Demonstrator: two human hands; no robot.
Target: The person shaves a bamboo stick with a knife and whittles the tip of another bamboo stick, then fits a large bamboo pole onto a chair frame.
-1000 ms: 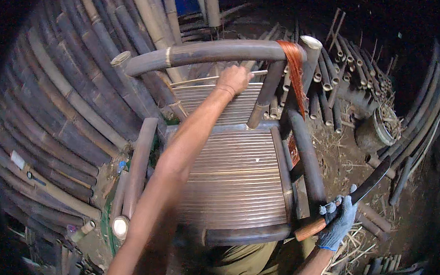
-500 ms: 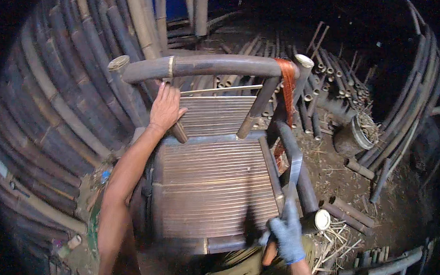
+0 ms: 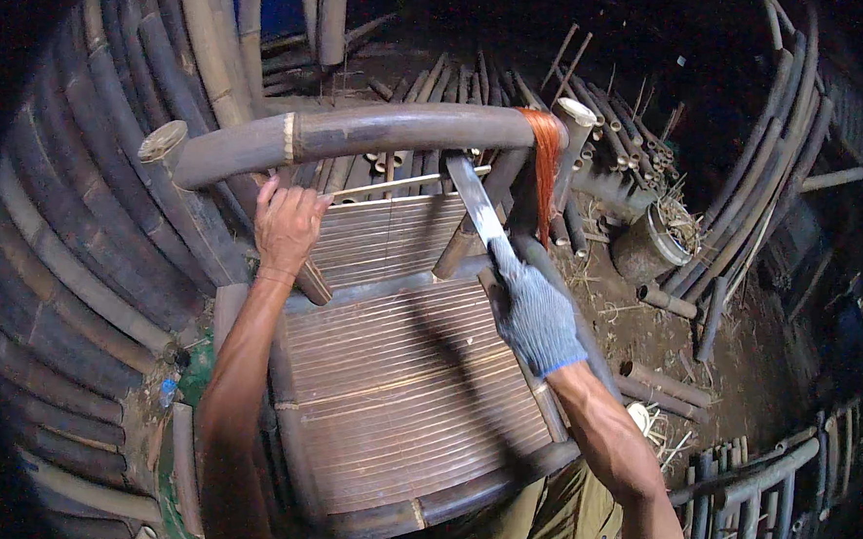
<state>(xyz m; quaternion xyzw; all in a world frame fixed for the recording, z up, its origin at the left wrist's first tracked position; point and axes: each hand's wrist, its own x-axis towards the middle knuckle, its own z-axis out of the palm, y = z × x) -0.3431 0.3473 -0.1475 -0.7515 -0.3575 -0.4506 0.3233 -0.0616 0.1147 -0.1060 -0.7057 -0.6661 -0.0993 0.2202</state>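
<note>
A bamboo chair (image 3: 414, 129) with a thick curved top rail stands in front of me, its seat (image 3: 396, 395) made of narrow slats. My left hand (image 3: 289, 225), bare, closes over the left upright of the backrest, next to the left end of a pale bamboo strip (image 3: 389, 183). That strip lies along the top of the slatted back panel (image 3: 385, 233). In a grey glove, my right hand (image 3: 543, 319) grips a long-bladed knife (image 3: 476, 205), the handle hidden in the fist. Its blade points up and away, the end near the strip's right end and the right upright.
Orange strands (image 3: 546, 173) hang over the rail's right end. Dark bamboo poles (image 3: 92, 222) line the left side. Cut bamboo tubes (image 3: 624, 133) lie stacked behind. A bucket of shavings (image 3: 647, 247) stands at right, above short bamboo pieces (image 3: 664, 389) and a bamboo frame (image 3: 772, 473).
My right hand has carried the knife up and forward from the seat's right front corner to the backrest. My left hand stays at the left upright. The view has shifted somewhat.
</note>
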